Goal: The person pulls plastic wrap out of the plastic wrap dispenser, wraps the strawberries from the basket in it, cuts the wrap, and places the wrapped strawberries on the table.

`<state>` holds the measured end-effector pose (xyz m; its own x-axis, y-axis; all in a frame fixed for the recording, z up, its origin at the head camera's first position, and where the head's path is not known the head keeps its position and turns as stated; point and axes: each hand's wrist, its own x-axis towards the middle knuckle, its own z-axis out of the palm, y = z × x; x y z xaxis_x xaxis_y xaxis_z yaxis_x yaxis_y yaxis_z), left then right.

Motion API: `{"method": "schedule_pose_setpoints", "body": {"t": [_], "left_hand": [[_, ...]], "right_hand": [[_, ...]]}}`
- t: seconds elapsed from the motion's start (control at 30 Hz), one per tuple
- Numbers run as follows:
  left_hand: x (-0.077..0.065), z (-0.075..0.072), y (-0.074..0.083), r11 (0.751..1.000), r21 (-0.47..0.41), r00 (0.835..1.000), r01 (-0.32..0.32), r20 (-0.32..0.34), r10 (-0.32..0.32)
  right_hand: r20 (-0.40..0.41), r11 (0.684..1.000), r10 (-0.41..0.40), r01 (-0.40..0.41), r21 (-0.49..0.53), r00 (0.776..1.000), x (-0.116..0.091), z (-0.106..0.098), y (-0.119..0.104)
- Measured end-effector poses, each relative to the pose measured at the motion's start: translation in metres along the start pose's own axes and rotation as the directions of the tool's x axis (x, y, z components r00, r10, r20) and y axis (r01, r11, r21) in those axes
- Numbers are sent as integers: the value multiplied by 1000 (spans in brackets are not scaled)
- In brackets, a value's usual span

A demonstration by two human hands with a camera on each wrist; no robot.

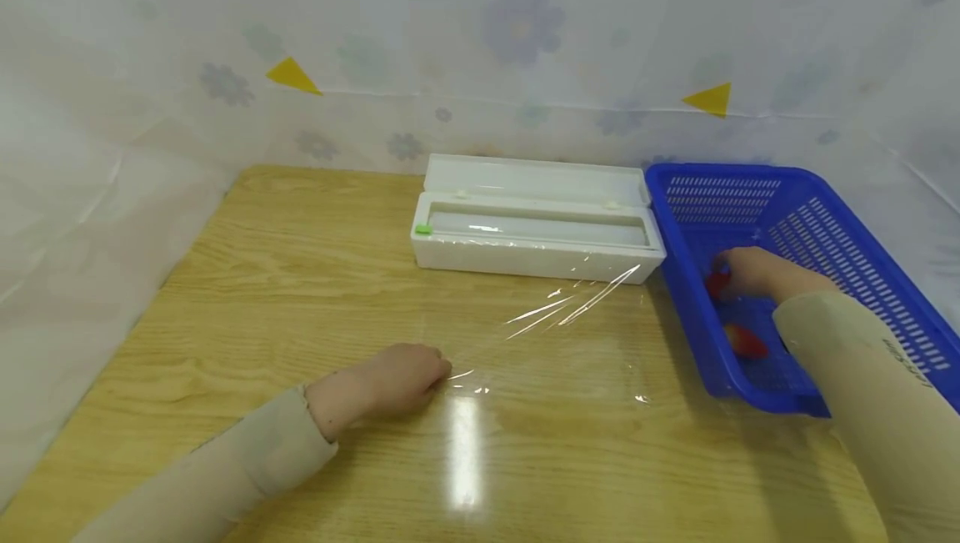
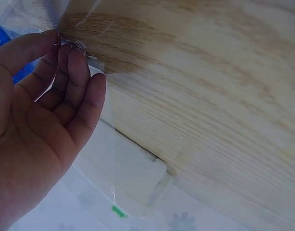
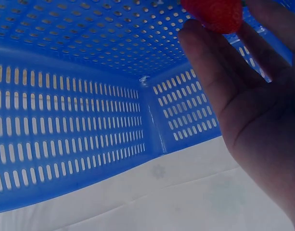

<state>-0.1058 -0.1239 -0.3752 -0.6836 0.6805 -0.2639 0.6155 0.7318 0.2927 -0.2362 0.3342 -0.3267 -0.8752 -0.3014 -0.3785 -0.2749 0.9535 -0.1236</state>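
Observation:
My left hand [image 1: 397, 378] pinches a bunched edge of clear cling film [image 1: 558, 318] between thumb and fingers, just above the table. The film stretches from there up to a long white dispenser box [image 1: 517, 259]. Its lid stands open, and a roll of film [image 1: 525, 228] lies inside. Over on the right, my right hand [image 1: 757, 272] reaches into a blue plastic basket [image 1: 686, 309] and holds a strawberry [image 3: 214, 14] at its fingertips. A second red fruit [image 1: 745, 341] lies on the basket floor, nearer to me.
The wooden table [image 1: 300, 276] runs back to a wall covered with a flowered sheet [image 1: 465, 42]. Two yellow triangles [image 1: 292, 76] are on the sheet. A green slider [image 1: 423, 229] sits at the box's left end. The basket stands close against the box's right end.

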Motion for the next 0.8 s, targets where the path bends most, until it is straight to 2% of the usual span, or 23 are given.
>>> {"method": "schedule_pose_setpoints", "body": {"t": [0.2,0.47,0.8], "left_hand": [[0,-2,1,1000,-11,1000,18,21,-18],[0,-4,2,1000,-9,1000,13,26,-13],[-2,-4,3,1000,-1,1000,-12,-8,12]], "right_hand": [[16,999,13,-13,31,1000,-2,2,1],[33,1000,19,-20,19,999,-2,3,3],[9,998,45,-46,32,999,-5,2,10]]}}
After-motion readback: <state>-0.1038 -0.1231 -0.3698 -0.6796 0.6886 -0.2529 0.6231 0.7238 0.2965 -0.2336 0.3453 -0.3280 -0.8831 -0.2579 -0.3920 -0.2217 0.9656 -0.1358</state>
